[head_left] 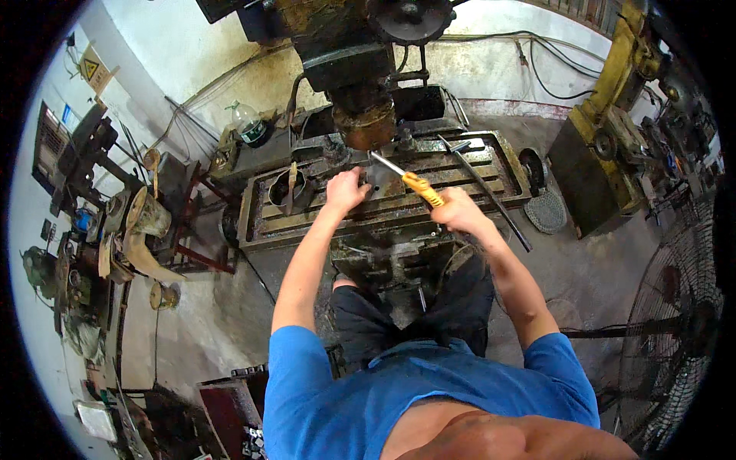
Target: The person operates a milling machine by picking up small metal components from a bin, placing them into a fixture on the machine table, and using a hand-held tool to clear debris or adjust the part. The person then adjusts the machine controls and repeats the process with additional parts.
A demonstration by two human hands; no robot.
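Observation:
My right hand (458, 211) is wrapped round the yellow grip of a tool with a straight silver shaft (389, 164). The shaft points up and left, its tip just below the spindle head (365, 126) of a large milling machine; the tool's exact kind is unclear. Over the slotted machine table (452, 186), my left hand (346, 190) has its fingers curled beside a small dark area under the spindle. Whatever those fingers grip is hidden. Left of that hand, a dark pot (285, 192) with a brush-like wooden handle stands on the table.
A long metal bar with a cross handle (491, 195) lies over the table's right side, jutting past its front edge. A large fan (675, 330) stands at right. Behind the table's left end is a clear plastic bottle (247, 123). A bucket (149, 213) stands at left.

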